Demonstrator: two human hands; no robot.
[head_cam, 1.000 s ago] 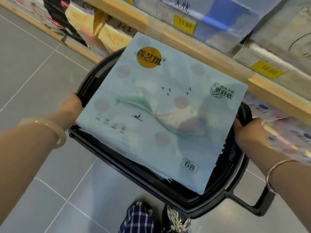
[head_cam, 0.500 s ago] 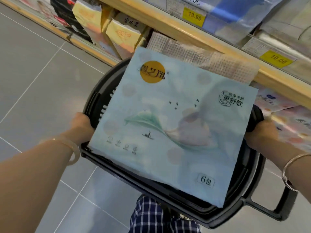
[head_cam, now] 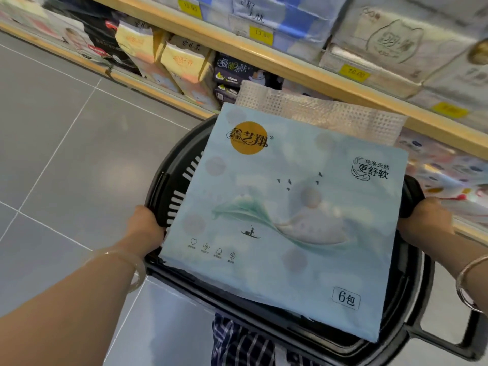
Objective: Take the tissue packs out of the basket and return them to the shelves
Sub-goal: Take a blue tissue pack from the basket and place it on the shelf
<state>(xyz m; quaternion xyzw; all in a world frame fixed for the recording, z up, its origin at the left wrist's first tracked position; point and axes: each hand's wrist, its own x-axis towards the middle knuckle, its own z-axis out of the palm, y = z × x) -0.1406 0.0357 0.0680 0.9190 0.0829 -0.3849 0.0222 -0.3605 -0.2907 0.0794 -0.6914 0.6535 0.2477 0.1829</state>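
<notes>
A large pale blue tissue pack (head_cam: 290,220), marked with an orange circle and a wave picture, lies tilted across the top of a black plastic basket (head_cam: 169,180). Behind it a beige dotted tissue pack (head_cam: 317,114) sticks up out of the basket. My left hand (head_cam: 146,225) grips the basket's left rim beside the blue pack's edge. My right hand (head_cam: 422,220) grips the right rim, its fingers hidden behind the pack. The basket hangs above the floor in front of the wooden shelves (head_cam: 290,67).
The shelves run along the top and right, full of tissue and paper packs with yellow price tags (head_cam: 352,73). The basket's handle (head_cam: 449,342) juts out at lower right. Grey tiled floor (head_cam: 66,154) lies to the left. Plaid trousers (head_cam: 237,342) show below the basket.
The basket with the blue pack has dropped lower and away from the shelf edge, and the beige dotted pack behind it has come into view. Both hands keep their grip.
</notes>
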